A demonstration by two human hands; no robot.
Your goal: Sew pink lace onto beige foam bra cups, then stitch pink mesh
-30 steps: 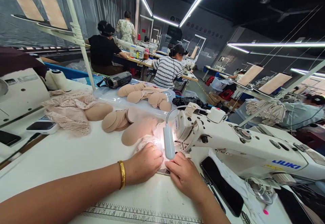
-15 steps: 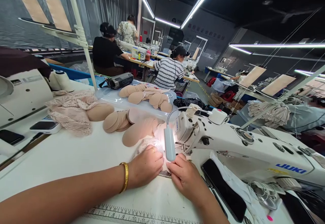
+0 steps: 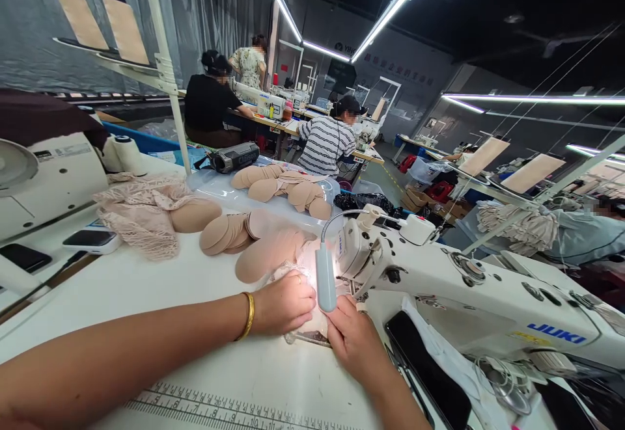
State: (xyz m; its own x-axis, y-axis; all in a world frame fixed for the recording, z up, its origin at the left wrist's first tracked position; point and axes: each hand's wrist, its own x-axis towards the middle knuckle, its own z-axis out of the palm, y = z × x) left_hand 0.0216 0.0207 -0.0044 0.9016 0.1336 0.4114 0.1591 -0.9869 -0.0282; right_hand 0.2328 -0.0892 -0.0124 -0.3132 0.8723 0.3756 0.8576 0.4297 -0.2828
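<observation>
My left hand, with a gold bangle and a ring, lies curled on a pale lace piece under the small work lamp of a white JUKI sewing machine. My right hand rests beside it in front of the needle area, fingers bent and pressing the same fabric down. A beige foam cup lies just beyond my left hand. The needle itself is hidden behind the lamp.
Stacks of beige cups and more cups on a clear plastic sheet lie farther back. A heap of pink lace and a phone sit at left. A dark phone lies right of my hand. Other people sew at far tables.
Both hands have slid a little away from me toward the needle with the fabric. The camera has tilted slightly, shifting the scene.
</observation>
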